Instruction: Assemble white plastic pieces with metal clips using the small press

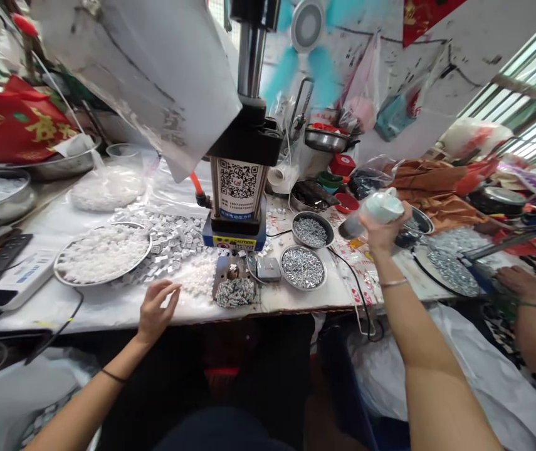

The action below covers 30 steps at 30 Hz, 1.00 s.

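Observation:
My right hand (383,232) is wrapped round a bottle (364,216) with a pale blue-white lid, held tilted above the right part of the table. My left hand (157,307) is at the table's front edge, thumb and forefinger brought close together beside a scatter of small white pieces (197,279). Whether a piece sits between those fingertips is too small to tell. To its right, a heap of small metal pins (234,292) lies at the metal fixture (223,269) under a press (237,188).
Two metal bowls of metal parts, one nearer (303,267) and one farther (312,230), stand right of the press. A plate of white pieces (103,254) and a grey block pile (173,241) lie left. A co-worker's hand (519,282) is at far right. A fan (308,28) spins behind.

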{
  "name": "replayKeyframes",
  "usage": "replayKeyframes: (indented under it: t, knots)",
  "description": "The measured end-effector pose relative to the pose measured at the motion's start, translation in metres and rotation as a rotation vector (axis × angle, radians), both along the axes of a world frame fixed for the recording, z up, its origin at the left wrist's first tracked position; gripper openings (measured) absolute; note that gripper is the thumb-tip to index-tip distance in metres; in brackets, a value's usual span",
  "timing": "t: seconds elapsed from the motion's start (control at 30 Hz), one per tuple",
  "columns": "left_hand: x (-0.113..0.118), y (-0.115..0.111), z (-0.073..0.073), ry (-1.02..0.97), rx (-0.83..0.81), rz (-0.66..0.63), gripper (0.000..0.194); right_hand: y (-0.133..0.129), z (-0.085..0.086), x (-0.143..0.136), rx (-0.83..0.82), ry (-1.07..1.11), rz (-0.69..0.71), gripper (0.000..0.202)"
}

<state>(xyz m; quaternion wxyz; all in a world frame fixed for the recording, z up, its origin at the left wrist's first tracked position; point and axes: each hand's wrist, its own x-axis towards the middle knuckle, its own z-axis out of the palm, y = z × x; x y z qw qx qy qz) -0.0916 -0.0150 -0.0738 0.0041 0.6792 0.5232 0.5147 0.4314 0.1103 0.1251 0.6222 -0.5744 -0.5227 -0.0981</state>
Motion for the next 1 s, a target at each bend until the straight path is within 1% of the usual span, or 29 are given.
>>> replayKeyframes:
  t: [0.07,0.1,0.17,0.3,0.37,0.47,0.57,0.63,0.7,0.77,0.83,0.9,0.97,1.0]
  knots:
    - [-0.015,0.003,-0.022,-0.007,-0.102,0.062,0.020,0.035,-0.003,0.020,-0.099,-0.018,-0.149,0.082]
    - [-0.017,0.004,-0.029,-0.012,-0.132,0.087,0.022,0.049,-0.007,0.028,-0.150,-0.011,-0.198,0.081]
    - [-0.017,0.004,-0.038,-0.004,-0.159,0.115,0.024,0.074,-0.020,0.040,-0.224,0.035,-0.272,0.085]
    - [-0.010,0.004,-0.044,0.085,-0.176,0.114,0.021,0.111,-0.053,0.062,-0.300,0.124,-0.361,0.099]
    - [-0.010,0.004,-0.045,0.132,-0.195,0.112,0.020,0.124,-0.068,0.071,-0.307,0.141,-0.359,0.100]
    - [-0.009,0.003,-0.047,0.170,-0.222,0.106,0.019,0.135,-0.089,0.082,-0.322,0.186,-0.311,0.101]
    - [-0.009,0.003,-0.047,0.194,-0.227,0.102,0.019,0.142,-0.104,0.088,-0.386,0.218,-0.236,0.102]
    - [-0.008,0.003,-0.046,0.211,-0.225,0.104,0.019,0.145,-0.109,0.091,-0.424,0.207,-0.189,0.106]
    - [-0.008,0.002,-0.045,0.226,-0.221,0.107,0.019,0.146,-0.108,0.094,-0.467,0.193,-0.155,0.116]
    - [-0.008,0.002,-0.043,0.238,-0.216,0.107,0.019,0.142,-0.103,0.098,-0.535,0.168,-0.136,0.123]
    - [-0.008,0.001,-0.043,0.249,-0.214,0.109,0.019,0.132,-0.096,0.103,-0.602,0.089,-0.189,0.117]
    - [-0.009,0.001,-0.042,0.258,-0.209,0.111,0.019,0.114,-0.092,0.108,-0.630,-0.009,-0.303,0.100]
    - [-0.009,0.001,-0.043,0.262,-0.199,0.108,0.019,0.093,-0.094,0.110,-0.637,-0.056,-0.414,0.084]
    - [-0.009,0.001,-0.043,0.264,-0.197,0.105,0.019,0.083,-0.096,0.111,-0.651,-0.056,-0.446,0.079]
